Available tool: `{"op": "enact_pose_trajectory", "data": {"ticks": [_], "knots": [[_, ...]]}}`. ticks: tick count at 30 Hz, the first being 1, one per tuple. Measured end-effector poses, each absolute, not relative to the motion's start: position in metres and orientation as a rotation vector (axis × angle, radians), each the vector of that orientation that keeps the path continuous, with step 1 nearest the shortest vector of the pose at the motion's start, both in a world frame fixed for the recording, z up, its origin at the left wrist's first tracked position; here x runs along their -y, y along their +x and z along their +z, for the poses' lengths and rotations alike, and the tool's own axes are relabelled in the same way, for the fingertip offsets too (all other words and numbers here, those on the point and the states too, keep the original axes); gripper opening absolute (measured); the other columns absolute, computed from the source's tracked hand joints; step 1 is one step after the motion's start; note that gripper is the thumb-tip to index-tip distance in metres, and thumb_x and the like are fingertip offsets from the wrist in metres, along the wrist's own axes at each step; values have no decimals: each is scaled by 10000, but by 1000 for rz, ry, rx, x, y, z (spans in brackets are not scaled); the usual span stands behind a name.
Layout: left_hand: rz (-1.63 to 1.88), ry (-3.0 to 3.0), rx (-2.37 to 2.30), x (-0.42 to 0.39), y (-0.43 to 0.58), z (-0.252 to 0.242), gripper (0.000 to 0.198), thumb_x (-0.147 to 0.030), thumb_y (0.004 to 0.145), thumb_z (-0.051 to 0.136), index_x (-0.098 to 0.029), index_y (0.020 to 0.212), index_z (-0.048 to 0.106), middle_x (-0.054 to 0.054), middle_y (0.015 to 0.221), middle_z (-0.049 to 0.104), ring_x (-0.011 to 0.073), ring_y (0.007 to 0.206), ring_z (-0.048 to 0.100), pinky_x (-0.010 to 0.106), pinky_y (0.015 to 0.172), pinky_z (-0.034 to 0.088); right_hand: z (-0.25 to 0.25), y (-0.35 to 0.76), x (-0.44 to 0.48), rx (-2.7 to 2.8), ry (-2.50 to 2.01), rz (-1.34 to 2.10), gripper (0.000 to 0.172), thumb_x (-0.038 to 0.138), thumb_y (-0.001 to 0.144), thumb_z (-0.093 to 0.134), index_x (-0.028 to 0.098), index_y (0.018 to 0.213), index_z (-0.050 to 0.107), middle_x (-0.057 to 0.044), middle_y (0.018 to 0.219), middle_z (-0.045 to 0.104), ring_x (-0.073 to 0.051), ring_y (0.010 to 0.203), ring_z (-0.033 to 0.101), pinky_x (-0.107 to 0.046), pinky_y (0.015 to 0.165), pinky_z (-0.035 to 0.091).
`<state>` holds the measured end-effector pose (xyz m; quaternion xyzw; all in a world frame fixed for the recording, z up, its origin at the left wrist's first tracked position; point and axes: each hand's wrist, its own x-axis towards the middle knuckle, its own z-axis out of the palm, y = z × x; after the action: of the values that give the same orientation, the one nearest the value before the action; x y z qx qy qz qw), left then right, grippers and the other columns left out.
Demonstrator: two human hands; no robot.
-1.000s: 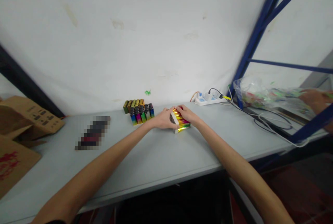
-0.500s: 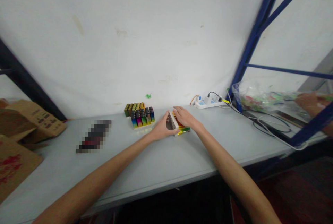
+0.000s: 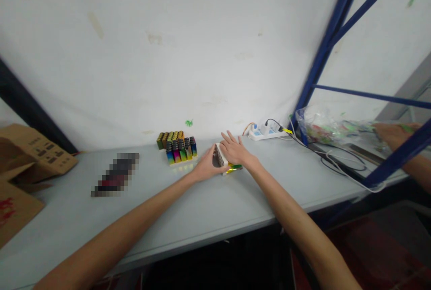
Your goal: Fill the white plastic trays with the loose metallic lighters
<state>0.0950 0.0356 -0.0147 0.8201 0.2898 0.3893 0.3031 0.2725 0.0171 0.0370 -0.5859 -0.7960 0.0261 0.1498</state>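
Note:
My left hand (image 3: 206, 166) is closed around a white tray with holes (image 3: 220, 159), which stands tipped on its side on the table. Shiny, colourful lighters (image 3: 235, 169) lie against the far face of the tray, mostly covered by my right hand (image 3: 234, 151). That hand lies over them with its fingers spread, touching the tray's upper edge. To the left stands a block of upright lighters with dark tops (image 3: 182, 151) in a pale tray. Just behind it is a group with yellowish tops (image 3: 170, 138).
A power strip (image 3: 266, 133) with cables stands by the wall. Cardboard boxes (image 3: 37, 148) and a pixelated dark item (image 3: 116, 175) are to the left. Beyond the blue rack post (image 3: 311, 79), another person's hand (image 3: 392, 133) is near clear plastic bags (image 3: 323, 128).
My right hand has shifted onto the tray's upper edge, and its fingers have spread apart. My left hand keeps its hold on the tray. The whole view has shifted slightly.

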Motion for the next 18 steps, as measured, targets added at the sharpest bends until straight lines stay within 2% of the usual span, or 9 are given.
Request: {"op": "enact_pose_trajectory", "data": {"ticks": [6,10,14,18], "knots": [[1014,2197,-823,-36,96,-16,962,-474,694,887,-200,1496,434,168,1497,553,378,1385,533,544,1203,408,35,276,-28,2461,-1514,84,475,284,1119,273,87,1488,498,-213,1608,456,-264,1512,412,-488,1248,301],[1025,2191,-804,-37,96,-17,1008,-473,685,895,-202,1522,402,174,1546,505,380,1422,495,558,1220,381,31,279,-33,2562,-1414,-76,437,220,1109,309,76,1463,522,-222,1545,525,-274,1451,480,-486,1214,352],[1045,2187,-755,-38,96,-17,949,-450,687,896,-205,1484,442,167,1506,547,373,1398,520,554,1221,379,31,282,-33,2638,-1386,-200,407,204,1108,327,75,1425,547,-210,1467,588,-270,1365,538,-468,1163,399],[1049,2161,-786,-40,96,-19,999,-456,644,924,-202,1487,452,170,1472,572,381,1385,529,560,1212,387,30,282,-33,2673,-1383,-298,389,207,1106,344,68,1393,566,-215,1432,603,-279,1291,567,-475,1116,428]]}}
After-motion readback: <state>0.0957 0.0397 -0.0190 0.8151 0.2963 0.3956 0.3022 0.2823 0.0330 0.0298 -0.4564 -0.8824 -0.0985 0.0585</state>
